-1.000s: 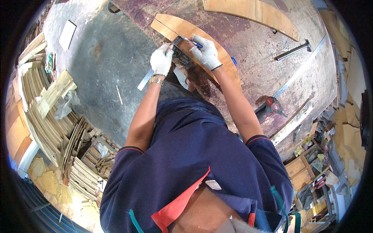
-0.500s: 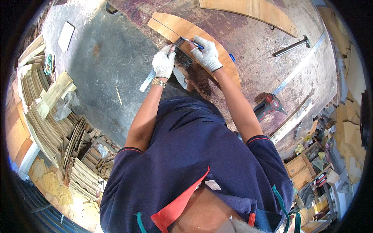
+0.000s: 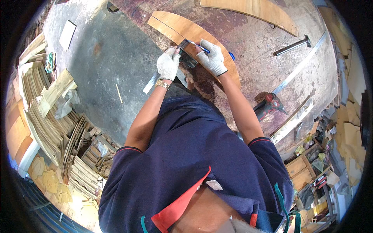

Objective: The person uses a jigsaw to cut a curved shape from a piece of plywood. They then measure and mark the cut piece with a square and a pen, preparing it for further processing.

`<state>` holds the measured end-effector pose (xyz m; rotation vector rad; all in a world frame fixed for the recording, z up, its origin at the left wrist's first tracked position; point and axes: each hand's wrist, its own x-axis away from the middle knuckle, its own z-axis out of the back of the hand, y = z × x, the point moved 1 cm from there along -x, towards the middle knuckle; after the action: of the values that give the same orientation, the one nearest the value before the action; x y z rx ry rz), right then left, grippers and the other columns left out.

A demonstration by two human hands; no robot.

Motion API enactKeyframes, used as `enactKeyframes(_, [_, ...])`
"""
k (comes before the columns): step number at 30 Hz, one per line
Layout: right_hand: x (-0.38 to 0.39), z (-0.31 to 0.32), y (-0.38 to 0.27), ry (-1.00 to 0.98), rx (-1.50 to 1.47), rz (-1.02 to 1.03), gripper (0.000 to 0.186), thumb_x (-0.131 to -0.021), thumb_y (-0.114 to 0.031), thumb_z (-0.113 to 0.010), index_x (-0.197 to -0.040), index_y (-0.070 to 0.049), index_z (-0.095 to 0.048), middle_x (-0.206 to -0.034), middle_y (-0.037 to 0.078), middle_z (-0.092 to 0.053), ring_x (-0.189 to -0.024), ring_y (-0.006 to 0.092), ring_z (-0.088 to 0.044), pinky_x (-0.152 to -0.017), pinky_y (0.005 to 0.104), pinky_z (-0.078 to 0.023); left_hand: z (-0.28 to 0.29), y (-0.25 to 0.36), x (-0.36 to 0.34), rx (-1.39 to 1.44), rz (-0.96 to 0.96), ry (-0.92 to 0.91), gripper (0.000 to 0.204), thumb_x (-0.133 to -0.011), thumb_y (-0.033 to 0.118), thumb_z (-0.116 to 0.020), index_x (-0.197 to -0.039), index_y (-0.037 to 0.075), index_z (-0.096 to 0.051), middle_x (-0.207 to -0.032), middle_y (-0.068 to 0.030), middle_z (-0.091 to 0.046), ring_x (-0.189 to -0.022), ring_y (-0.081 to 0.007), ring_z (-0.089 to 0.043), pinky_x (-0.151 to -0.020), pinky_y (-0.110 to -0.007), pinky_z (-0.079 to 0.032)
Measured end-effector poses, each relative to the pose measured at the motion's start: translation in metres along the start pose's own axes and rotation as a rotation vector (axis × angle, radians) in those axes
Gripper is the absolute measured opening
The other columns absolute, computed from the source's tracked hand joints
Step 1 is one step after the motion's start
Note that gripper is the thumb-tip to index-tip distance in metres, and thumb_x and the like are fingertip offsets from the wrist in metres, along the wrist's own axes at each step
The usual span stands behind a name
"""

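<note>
Sliding toward four o'clock since the earlier frame, my left hand point(image 3: 168, 64) and right hand point(image 3: 211, 59) are travelling together. At eleven o'clock in my view, my left fingers are pinching closed on what is looking like a metal square point(image 3: 151, 82), its pale blade pointing toward seven, its dark end sitting by the wood. At twelve, the curved plywood board point(image 3: 182, 25) is lying on the worktop, a dark line point(image 3: 169, 26) running toward its ten o'clock end; I am judging that marking is advancing but not yet finishing. At one, my right thumb and fingers are closing around a blue pen point(image 3: 204, 49), its tip meeting the board beside the square. At two, a hammer point(image 3: 289, 47) is lying well apart.
</note>
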<state>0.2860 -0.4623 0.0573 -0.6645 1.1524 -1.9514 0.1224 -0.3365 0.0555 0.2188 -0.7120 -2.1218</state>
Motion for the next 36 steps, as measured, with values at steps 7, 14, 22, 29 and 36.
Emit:
enactKeyframes(7, [0.013, 0.005, 0.006, 0.0, -0.008, -0.007, 0.02, -0.097, -0.019, -0.068, -0.108, -0.003, -0.074, -0.081, 0.011, -0.074, -0.076, 0.0188, -0.073, -0.071, 0.0328, -0.055, -0.005, 0.006, 0.01, 0.021, -0.004, -0.002, 0.03, -0.101, 0.036, -0.06, -0.104, 0.011, -0.075, -0.095, -0.0184, -0.074, -0.087, -0.0396, -0.071, -0.074, -0.047, -0.055])
enactKeyframes(14, [0.021, 0.021, 0.011, 0.019, -0.241, -0.147, 0.021, -0.099, -0.017, -0.066, -0.114, -0.004, -0.071, -0.091, 0.015, -0.074, -0.078, 0.023, -0.072, -0.07, 0.0339, -0.055, -0.011, 0.021, 0.017, 0.063, -0.016, -0.001, 0.03, -0.1, 0.035, -0.061, -0.106, 0.009, -0.075, -0.097, -0.0198, -0.073, -0.089, -0.0399, -0.07, -0.076, -0.047, -0.055])
enactKeyframes(22, [0.089, 0.072, 0.016, 0.689, 0.186, -0.317, 0.025, -0.099, -0.017, -0.067, -0.12, -0.005, -0.066, -0.095, 0.01, -0.074, -0.082, 0.018, -0.07, -0.077, 0.0351, -0.056, -0.025, 0.009, 0.02, 0.031, -0.013, 0.047, 0.027, -0.099, 0.035, -0.062, -0.104, 0.012, -0.074, -0.099, -0.0132, -0.076, -0.086, -0.0356, -0.072, -0.075, -0.045, -0.056])
enactKeyframes(29, [0.13, 0.034, 0.001, 0.38, 0.472, -0.422, 0.086, -0.058, -0.031, -0.1, -0.127, -0.007, -0.054, -0.132, 0.016, -0.06, -0.114, 0.0382, -0.058, -0.094, 0.0473, -0.053, -0.013, 0.006, 0.005, 0.07, -0.058, 0.033, 0.031, -0.102, 0.037, -0.059, -0.106, 0.01, -0.074, -0.096, -0.0185, -0.074, -0.088, -0.0393, -0.071, -0.075, -0.046, -0.055])
enactKeyframes(36, [0.072, -0.022, -0.027, 0.181, 0.352, -0.183, 0.077, -0.064, -0.027, -0.094, -0.127, -0.003, -0.056, -0.131, 0.022, -0.058, -0.12, 0.0449, -0.051, -0.1, 0.0522, -0.045, 0.042, -0.081, -0.093, -0.003, -0.192, 0.035, 0.032, -0.099, 0.037, -0.063, -0.109, 0.008, -0.074, -0.099, -0.0177, -0.075, -0.094, -0.0385, -0.071, -0.08, -0.047, -0.054])
